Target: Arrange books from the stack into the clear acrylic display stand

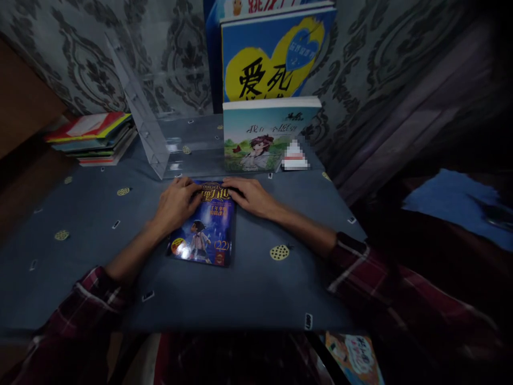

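A blue-purple paperback book (212,230) with gold lettering and a cartoon child on its cover lies flat on the table. My left hand (178,202) has its fingers bent around the book's upper left edge, the thumb over the cover. At the upper right corner, my right hand (251,198) grips the same book, its fingers reaching over the top edge. Just beyond stands a clear acrylic book rack (140,107). Upright at the rack's right end are a green-and-blue book (260,139) and, behind it, a larger blue book with a yellow heart (276,59).
A stack of books (94,133) sits at the table's back left. The dark grey-blue tablecloth (256,299) has pineapple prints. A patterned curtain (176,53) hangs behind. Below the front edge is another book (355,355); blue cloth (457,206) lies to the right.
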